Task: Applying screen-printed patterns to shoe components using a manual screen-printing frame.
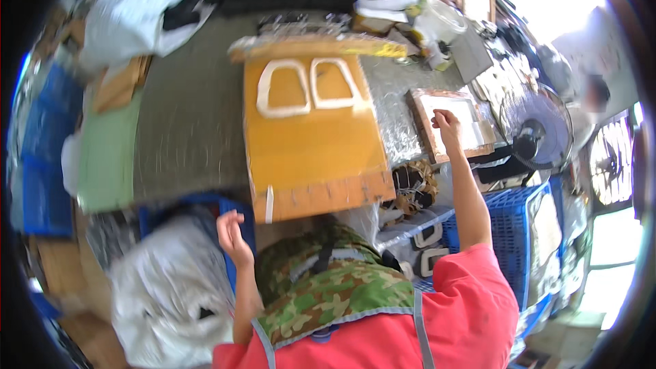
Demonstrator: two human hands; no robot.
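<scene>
A yellow board [314, 143] lies in front of me on the table, with a wooden strip along its near edge. Two white rounded frame-shaped pieces [283, 89] rest side by side near its far end. My right hand [446, 123] is over a shallow wood-edged frame [427, 130] with a white inside, right of the board. Its fingers are pinched together; what they hold, if anything, is too small to make out. Off the board's near left corner, my left hand [234, 236] hangs in the air, fingers loosely stretched and nothing visible in them.
A fan [536, 130] stands beyond the wood-edged frame. Blue crates [506, 232] are at my right, and a big white bag [171, 287] is at my left. A wooden bar [314, 48] crosses the board's far end; clutter with a white bucket [441, 20] sits behind.
</scene>
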